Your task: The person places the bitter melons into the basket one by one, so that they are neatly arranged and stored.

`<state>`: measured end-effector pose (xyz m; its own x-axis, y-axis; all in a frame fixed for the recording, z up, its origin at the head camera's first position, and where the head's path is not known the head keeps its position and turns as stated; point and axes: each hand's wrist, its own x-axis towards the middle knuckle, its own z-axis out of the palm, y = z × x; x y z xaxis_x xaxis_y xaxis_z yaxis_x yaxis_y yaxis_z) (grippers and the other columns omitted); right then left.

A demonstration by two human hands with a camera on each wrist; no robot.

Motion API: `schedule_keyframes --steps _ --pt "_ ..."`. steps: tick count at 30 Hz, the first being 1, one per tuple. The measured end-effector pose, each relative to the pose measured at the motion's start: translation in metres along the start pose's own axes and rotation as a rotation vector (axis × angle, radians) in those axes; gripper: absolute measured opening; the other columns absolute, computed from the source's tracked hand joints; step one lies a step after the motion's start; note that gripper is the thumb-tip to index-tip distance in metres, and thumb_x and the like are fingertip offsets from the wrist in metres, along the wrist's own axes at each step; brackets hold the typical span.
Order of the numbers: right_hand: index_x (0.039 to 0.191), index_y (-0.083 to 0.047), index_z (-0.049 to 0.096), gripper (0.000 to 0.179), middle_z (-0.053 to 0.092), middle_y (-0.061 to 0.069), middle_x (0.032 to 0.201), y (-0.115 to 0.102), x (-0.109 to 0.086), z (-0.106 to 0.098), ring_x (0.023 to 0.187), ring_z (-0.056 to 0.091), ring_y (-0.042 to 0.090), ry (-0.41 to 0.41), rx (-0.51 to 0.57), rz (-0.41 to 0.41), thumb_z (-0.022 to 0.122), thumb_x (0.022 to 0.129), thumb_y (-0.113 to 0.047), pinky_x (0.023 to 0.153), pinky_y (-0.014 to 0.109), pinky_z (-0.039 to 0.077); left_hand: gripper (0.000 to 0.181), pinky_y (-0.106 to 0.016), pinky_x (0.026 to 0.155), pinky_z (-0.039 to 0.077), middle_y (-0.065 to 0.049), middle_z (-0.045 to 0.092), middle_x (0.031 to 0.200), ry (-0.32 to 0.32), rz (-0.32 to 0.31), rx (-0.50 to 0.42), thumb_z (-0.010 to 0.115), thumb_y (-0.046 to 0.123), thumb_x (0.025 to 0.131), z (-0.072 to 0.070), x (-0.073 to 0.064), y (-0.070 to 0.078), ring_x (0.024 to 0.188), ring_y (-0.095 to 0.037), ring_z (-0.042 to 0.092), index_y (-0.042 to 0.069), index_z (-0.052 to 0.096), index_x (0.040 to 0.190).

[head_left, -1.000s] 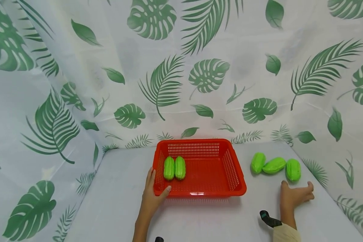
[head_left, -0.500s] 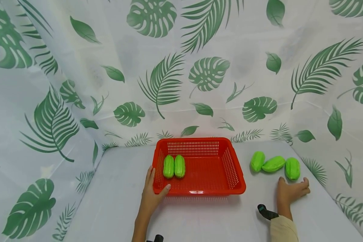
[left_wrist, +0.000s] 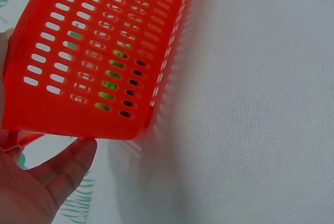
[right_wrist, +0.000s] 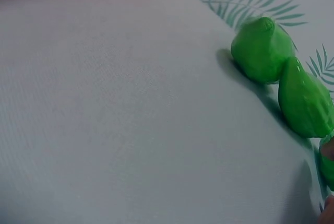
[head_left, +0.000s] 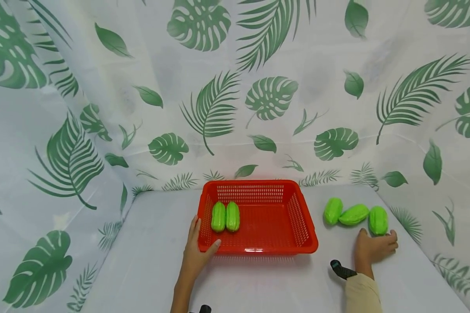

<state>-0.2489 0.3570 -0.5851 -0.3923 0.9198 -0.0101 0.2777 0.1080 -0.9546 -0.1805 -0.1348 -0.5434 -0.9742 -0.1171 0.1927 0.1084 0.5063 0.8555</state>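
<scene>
My left hand (head_left: pixel 197 252) holds the near left corner of a red plastic basket (head_left: pixel 254 250), fingers along its left side and thumb at the front rim. Inside the basket, two ribbed bright green fruits (head_left: pixel 226 216) lie side by side at the left. My right hand (head_left: pixel 374 248) is at the near end of the rightmost green fruit (head_left: pixel 378 220), thumb to its left and fingers to its right. Left of it lie a slanted green fruit (head_left: pixel 354 214) and another green fruit (head_left: pixel 333 211). The right wrist view shows fingertips at the right edge, overlapping the nearest fruit.
A white cloth covers the table (head_left: pixel 149 252). Behind it and at both sides hang white sheets printed with green leaves (head_left: pixel 268 98). A black wrist-camera mount (head_left: pixel 342 269) sticks out beside the right forearm.
My right hand has moved slightly up and left, closer around the rightmost green fruit, and its spread fingers have drawn in. The left hand and the basket have stayed in place.
</scene>
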Motion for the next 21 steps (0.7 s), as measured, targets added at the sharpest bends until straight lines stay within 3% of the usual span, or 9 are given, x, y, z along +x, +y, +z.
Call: schedule_keyframes --steps 21 --pt "0.148 -0.009 0.026 0.064 0.029 0.018 0.15 -0.007 0.005 0.013 0.14 0.025 0.033 0.096 -0.043 0.104 0.054 0.091 -0.021 0.115 0.049 0.026 0.097 -0.054 0.109 0.038 0.003 0.015 0.165 -0.003 -0.017 -0.004 0.075 0.048 0.08 0.001 0.0 0.0 0.151 -0.029 0.02 0.015 0.024 0.156"
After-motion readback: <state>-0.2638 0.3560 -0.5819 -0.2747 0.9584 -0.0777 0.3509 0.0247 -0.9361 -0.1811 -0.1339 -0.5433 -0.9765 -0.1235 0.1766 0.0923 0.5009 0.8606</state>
